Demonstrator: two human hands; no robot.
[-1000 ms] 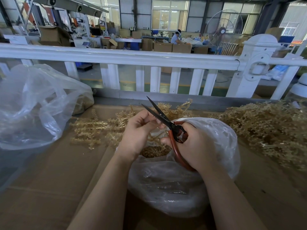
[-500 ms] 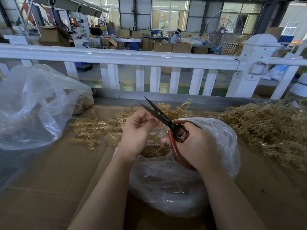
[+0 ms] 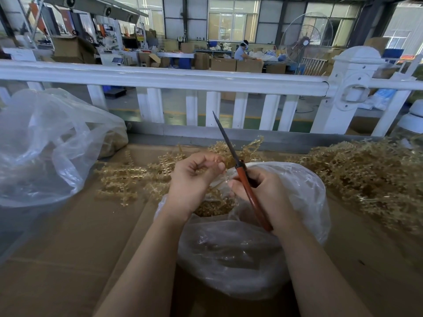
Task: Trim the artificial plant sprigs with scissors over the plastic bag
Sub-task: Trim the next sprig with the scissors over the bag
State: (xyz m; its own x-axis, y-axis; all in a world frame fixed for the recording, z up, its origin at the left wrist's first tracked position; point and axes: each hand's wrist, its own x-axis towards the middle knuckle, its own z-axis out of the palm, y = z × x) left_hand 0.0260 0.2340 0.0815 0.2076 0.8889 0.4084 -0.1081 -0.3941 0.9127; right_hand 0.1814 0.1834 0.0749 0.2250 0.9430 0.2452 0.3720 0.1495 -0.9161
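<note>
Both bare arms reach forward, close together. The left hand (image 3: 194, 179) has its fingers curled in with the thumb tip pressed to them. The right hand (image 3: 265, 193) is wrapped tight round a handle.

A white fence (image 3: 160, 78) with short posts runs across, just past the far edge of the brown cardboard-covered table (image 3: 57, 259). Behind it is a big workshop. The floor (image 3: 178, 110) is grey-green with yellow lines. Tall windows (image 3: 233, 19) in the back wall let in bright daylight. Brown cardboard boxes (image 3: 229, 64) stand along long work tables there, and a person (image 3: 241, 51) sits by them. A big round fan (image 3: 306, 35) stands to the right.
</note>
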